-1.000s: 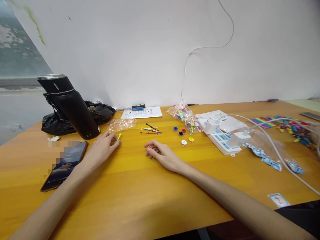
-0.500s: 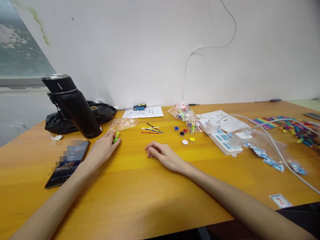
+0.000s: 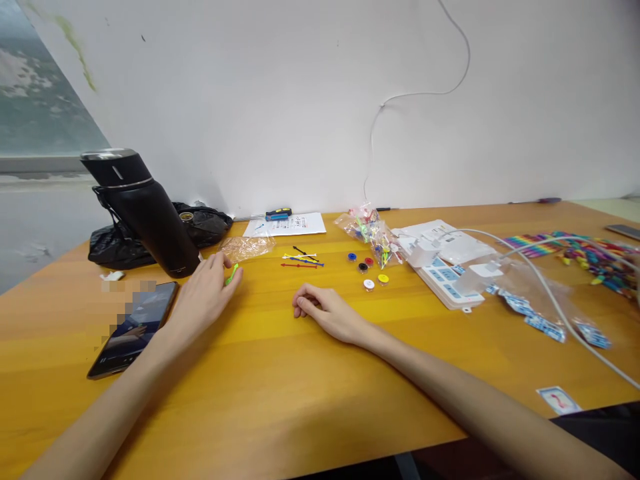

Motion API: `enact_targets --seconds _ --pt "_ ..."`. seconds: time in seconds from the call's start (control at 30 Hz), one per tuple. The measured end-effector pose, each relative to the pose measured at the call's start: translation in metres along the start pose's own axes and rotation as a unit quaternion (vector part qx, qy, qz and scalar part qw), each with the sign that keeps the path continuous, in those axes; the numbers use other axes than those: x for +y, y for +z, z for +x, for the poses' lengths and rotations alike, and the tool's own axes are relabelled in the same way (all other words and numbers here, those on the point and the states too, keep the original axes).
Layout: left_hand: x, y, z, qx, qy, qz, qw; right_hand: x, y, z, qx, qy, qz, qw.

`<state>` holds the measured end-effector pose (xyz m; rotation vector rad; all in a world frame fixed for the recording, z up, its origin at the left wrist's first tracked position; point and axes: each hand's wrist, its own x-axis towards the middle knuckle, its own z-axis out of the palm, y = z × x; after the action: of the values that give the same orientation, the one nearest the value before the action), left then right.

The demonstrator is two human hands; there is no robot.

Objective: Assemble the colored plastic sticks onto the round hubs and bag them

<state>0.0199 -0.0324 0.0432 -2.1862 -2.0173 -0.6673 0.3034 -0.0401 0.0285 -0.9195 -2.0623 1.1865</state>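
Note:
Near the phone, my left hand is open, fingers stretched forward and thumb apart. A small green plastic arrow shows just beside its thumb, partly covered by the hand. My right hand rests on the table with its fingers loosely curled and nothing visible in them. Beyond and between the hands lie several thin plastic arrows: a red arrow, plus blue, white, yellow and black ones crossing each other. Farther right sit several small round pieces, among them a white disc and a yellow disc.
At left stand a black bottle, a black bag and a phone. Crumpled clear plastic lies behind my left hand. A bag of coloured parts, a power strip with cables and a small card are rightward.
My left fingers have straightened and moved apart from the green arrow, which now lies lower beside the thumb. My right hand has hardly moved, its fingers slightly more curled.

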Motion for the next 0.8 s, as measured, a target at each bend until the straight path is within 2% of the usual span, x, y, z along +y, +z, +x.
enact_targets --seconds 0.1,0.2,0.23,0.4,0.5,0.57,0.67,0.73,0.8 --pt "0.022 0.001 -0.008 -0.068 0.049 -0.102 0.991 0.002 0.0 0.0 0.003 -0.005 -0.019 1.0" --pt "0.044 0.013 -0.019 -0.152 0.152 -0.144 0.966 0.004 0.0 0.001 0.004 -0.016 -0.033 0.999" --pt "0.049 0.017 -0.022 -0.161 0.182 -0.144 0.959 0.004 0.001 0.001 0.004 -0.02 -0.036 0.999" --pt "0.055 0.023 -0.026 -0.189 0.201 -0.17 0.946 0.006 -0.002 -0.001 -0.007 -0.044 -0.062 0.997" --pt "0.052 0.02 -0.024 -0.191 0.199 -0.18 0.944 0.008 -0.009 -0.001 0.025 -0.066 -0.147 0.987" --pt "0.052 0.019 -0.024 -0.187 0.199 -0.175 0.946 0.009 -0.016 0.001 0.07 -0.074 -0.238 0.966" --pt "0.052 0.018 -0.024 -0.187 0.2 -0.171 0.946 0.01 -0.035 0.003 0.124 -0.061 -0.38 0.915" --pt "0.053 0.018 -0.025 -0.187 0.201 -0.17 0.946 0.011 -0.054 0.002 0.139 -0.039 -0.453 0.88" --pt "0.053 0.017 -0.025 -0.184 0.2 -0.171 0.947 0.013 -0.075 -0.003 0.125 -0.005 -0.491 0.862"
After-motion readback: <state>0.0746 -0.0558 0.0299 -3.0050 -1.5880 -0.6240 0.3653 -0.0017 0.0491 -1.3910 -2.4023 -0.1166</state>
